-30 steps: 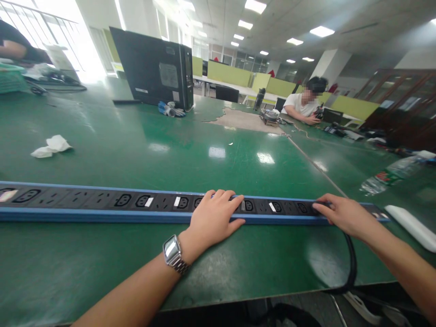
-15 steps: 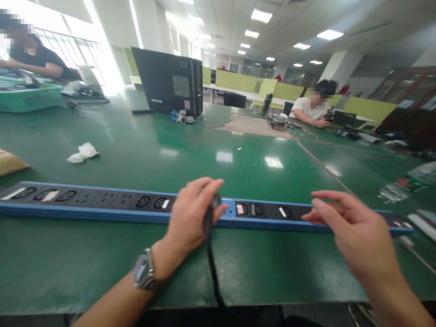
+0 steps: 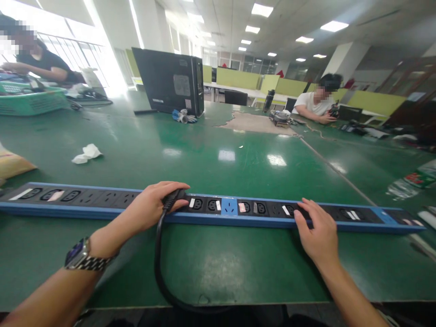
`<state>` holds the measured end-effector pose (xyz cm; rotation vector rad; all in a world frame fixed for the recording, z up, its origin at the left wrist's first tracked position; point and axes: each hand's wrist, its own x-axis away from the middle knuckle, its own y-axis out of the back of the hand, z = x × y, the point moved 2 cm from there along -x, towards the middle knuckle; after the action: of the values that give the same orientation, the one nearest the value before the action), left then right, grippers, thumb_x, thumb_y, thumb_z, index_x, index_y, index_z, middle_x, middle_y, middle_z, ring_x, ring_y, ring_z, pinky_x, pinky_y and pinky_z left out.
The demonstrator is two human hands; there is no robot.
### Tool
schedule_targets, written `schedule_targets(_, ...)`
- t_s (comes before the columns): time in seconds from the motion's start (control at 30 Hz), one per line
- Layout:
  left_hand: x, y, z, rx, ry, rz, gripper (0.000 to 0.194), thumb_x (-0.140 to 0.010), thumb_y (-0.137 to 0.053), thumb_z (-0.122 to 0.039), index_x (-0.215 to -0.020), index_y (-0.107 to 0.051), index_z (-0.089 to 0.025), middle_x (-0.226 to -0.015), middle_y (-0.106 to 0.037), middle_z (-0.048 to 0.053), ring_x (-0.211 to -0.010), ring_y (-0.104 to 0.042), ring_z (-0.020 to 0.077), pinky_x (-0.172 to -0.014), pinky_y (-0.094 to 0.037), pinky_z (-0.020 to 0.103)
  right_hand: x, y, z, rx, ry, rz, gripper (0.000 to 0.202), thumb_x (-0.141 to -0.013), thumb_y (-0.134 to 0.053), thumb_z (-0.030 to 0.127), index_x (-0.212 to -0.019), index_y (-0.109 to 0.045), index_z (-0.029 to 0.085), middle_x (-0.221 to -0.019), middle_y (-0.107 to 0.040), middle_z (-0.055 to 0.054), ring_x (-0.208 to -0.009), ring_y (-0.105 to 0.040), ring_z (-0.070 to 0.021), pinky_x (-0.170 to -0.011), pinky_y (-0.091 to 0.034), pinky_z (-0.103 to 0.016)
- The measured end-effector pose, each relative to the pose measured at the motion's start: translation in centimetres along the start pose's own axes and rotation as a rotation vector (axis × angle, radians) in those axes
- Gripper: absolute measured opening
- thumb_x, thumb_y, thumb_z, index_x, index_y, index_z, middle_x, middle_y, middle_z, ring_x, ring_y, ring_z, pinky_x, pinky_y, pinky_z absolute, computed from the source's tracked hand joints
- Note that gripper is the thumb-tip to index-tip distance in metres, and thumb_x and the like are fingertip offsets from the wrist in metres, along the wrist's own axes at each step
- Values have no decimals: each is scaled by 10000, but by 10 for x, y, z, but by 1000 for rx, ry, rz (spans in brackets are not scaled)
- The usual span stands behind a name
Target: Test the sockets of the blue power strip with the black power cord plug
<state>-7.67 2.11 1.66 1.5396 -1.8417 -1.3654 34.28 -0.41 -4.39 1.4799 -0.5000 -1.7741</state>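
Observation:
A long power strip (image 3: 229,207), blue-edged with black socket modules, lies across the green table. My left hand (image 3: 155,204) is closed around a black power plug (image 3: 174,198) over the strip, left of its blue middle socket. From the plug a thick black cable (image 3: 158,263) curves down past the table's front edge. Whether the plug sits in a socket is hidden by my fingers. My right hand (image 3: 318,229) rests on the strip's right half, fingers apart, holding nothing. White and pink labels mark several sockets.
A black computer case (image 3: 166,81) stands at the back, with gloves (image 3: 184,116) beside it. Crumpled tissue (image 3: 87,153) lies left, a plastic bottle (image 3: 413,179) right. A green basket (image 3: 34,101) is far left. Two people sit across the table (image 3: 204,272).
My left hand has carried the plug leftward along the strip and lower, beside another socket. My right hand has moved left and come down onto the strip.

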Motion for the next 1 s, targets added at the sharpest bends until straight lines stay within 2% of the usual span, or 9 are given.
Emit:
schedule_targets(0.07,1,4,3,51,4,65,481,-876,-531,-597,-1193,-639,-252,-1164,-706,64,-1046,-660,260,-959,-511,382,0,0,0,0,4,-8,357,-912,-461,417,-1062,-662,163,-1211,-673,-112,-1188,-582,-267,-1022,-406,-446)
schedule_targets(0.2,7,5,3,43,-21,57,469,-901,-515,-558,-1257,-600,-266,-1266,-661,70,-1154,-619,269,-1037,-458,410,0,0,0,1,9,-25,348,-908,-477,412,-1053,-666,158,-1206,-676,-119,-1182,-588,-269,-1020,-409,-446)
schedule_targets(0.37,5,6,1,57,7,104,443,-925,-477,-549,-1233,-599,-254,-1221,-679,61,-1110,-640,257,-999,-483,376,0,0,1,0,15,-21,346,-912,-482,404,-1055,-672,152,-1200,-680,-119,-1179,-592,-269,-1020,-415,-447)
schedule_targets(0.53,5,13,6,101,73,96,444,-913,-471,-575,-1183,-601,-248,-1131,-707,51,-991,-675,251,-902,-531,344,0,0,1,-22,19,-44,343,-909,-493,406,-1045,-679,152,-1199,-681,-120,-1172,-599,-270,-1017,-423,-449)
schedule_targets(0.8,7,4,2,-35,11,90,491,-905,-487,-583,-1240,-590,-239,-1208,-680,70,-1083,-645,269,-970,-501,374,1,-4,-2,-38,12,-68,345,-896,-506,428,-1032,-687,167,-1186,-691,-113,-1159,-609,-285,-1009,-430,-465)
schedule_targets(1.0,13,1,0,-190,-31,57,536,-890,-493,-592,-1243,-596,-202,-1205,-673,124,-1091,-631,322,-972,-488,477,1,-2,-1,-42,15,-75,352,-901,-500,431,-1042,-687,168,-1187,-690,-117,-1159,-609,-287,-1008,-431,-477)
